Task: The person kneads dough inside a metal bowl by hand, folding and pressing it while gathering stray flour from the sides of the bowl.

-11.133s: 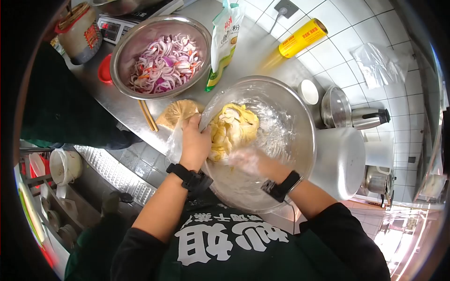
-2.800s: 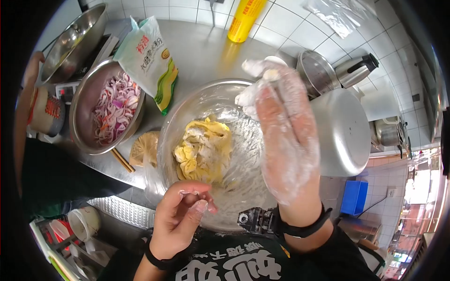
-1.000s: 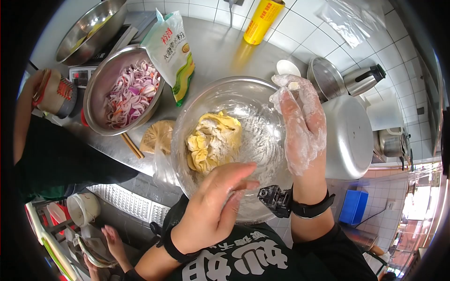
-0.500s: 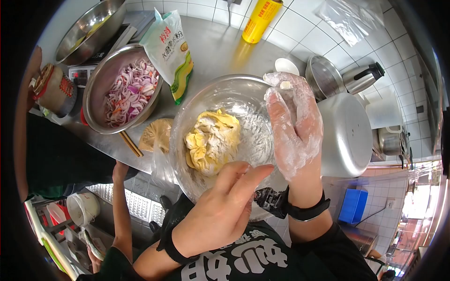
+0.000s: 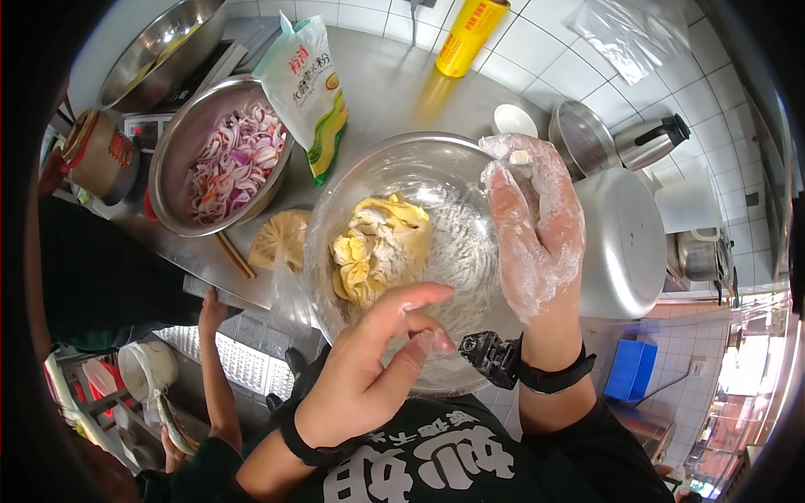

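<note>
My left hand (image 5: 369,360) is over the near rim of a large steel mixing bowl (image 5: 323,197), index finger stretched out and other fingers partly bent, with nothing visible in it. Close to its fingertips sits a small black device (image 5: 488,359) at my right wrist. My right hand (image 5: 541,226), coated in white flour, hovers above the bowl's right side. Its fingers curve loosely, apart from the thumb, with a small pale lump (image 5: 520,157) on a finger. In the bowl lies yellow dough (image 5: 381,247) dusted with flour (image 5: 461,235); neither hand touches it.
On the steel counter stand a bowl of sliced onions (image 5: 239,163), a flour bag (image 5: 306,96), a tied bag of brown powder (image 5: 281,239) and chopsticks (image 5: 235,254). A yellow roll (image 5: 471,38), white cup (image 5: 513,120) and silver pot (image 5: 625,243) surround the bowl. A co-worker's arm (image 5: 220,377) is at left.
My left hand has drawn back slightly to the left from the wrist device, and its fingers have shifted. My right hand has moved a little to the right. The dough stays put.
</note>
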Available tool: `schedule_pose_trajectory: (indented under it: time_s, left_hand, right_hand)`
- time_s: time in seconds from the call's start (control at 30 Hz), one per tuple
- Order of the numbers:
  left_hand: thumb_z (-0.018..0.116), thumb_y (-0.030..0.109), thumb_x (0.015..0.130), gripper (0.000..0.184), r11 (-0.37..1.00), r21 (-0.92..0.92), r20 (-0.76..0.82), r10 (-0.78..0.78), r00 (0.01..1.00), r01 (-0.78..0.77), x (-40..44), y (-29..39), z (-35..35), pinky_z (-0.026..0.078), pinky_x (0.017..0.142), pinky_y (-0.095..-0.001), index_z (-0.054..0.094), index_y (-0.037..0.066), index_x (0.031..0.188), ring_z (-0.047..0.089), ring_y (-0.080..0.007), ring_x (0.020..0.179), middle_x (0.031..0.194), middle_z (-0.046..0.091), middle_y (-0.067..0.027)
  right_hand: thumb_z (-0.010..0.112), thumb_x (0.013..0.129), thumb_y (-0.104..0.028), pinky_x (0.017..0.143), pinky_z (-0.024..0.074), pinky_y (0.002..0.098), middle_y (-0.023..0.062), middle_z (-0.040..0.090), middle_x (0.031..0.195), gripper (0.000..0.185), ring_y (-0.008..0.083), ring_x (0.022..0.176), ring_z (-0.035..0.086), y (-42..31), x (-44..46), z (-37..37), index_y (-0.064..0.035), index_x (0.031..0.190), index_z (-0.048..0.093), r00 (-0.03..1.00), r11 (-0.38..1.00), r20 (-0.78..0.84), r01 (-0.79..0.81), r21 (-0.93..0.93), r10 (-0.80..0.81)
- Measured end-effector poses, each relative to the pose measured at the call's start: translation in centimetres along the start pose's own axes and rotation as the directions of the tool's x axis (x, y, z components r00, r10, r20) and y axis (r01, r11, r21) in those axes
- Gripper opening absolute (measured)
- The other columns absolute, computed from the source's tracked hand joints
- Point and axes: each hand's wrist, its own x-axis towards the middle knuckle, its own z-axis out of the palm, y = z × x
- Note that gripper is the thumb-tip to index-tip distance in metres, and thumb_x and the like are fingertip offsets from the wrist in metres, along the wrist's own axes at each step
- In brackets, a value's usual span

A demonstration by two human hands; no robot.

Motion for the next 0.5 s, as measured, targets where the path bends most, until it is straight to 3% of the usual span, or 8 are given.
schedule_pose_trajectory:
  time_s: [0.2, 0.4, 0.5]
  left_hand:
    - [0.045, -0.01, 0.084, 0.047, 0.974, 0.222, 0.068, 0.033, 0.997, -0.047, 0.2, 0.0, 0.6, 0.036, 0.094, -0.0299, 0.038, 0.001, 0.129, 0.058, -0.0175, 0.1, 0.098, 0.062, -0.0111]
    - [0.053, -0.007, 0.078, 0.051, 0.877, 0.451, 0.071, 0.148, 0.986, -0.164, 0.7, 0.1, 1.1, 0.035, 0.095, -0.0343, 0.043, 0.003, 0.127, 0.059, -0.0247, 0.094, 0.093, 0.063, -0.01]
    - [0.054, -0.007, 0.075, 0.051, 0.779, 0.576, 0.163, 0.187, 0.969, -0.247, 0.8, 0.5, 1.1, 0.037, 0.092, -0.0363, 0.047, 0.004, 0.124, 0.058, -0.0253, 0.088, 0.093, 0.062, -0.0082]
  right_hand:
    - [0.061, 0.083, -0.006, 0.077, 0.0453, 0.0339, 0.0176, 0.059, 0.095, 0.027, 0.028, 0.082, 0.057, -0.1, 0.0, 0.0, 0.0, 0.108, 0.055, 0.999, 1.0, 0.026, -0.023, -0.015, 0.023]
    - [0.061, 0.083, -0.006, 0.076, 0.0451, 0.0336, 0.0162, 0.059, 0.093, 0.024, 0.0268, 0.081, 0.057, -0.3, -0.1, 0.5, -0.0006, 0.106, 0.056, 0.999, 0.999, 0.021, 0.03, 0.025, -0.031]
    - [0.061, 0.083, -0.006, 0.076, 0.0452, 0.0334, 0.0163, 0.059, 0.093, 0.024, 0.0265, 0.081, 0.058, -0.6, -0.1, 0.5, -0.0005, 0.106, 0.056, 0.999, 0.999, 0.031, 0.009, 0.036, -0.01]
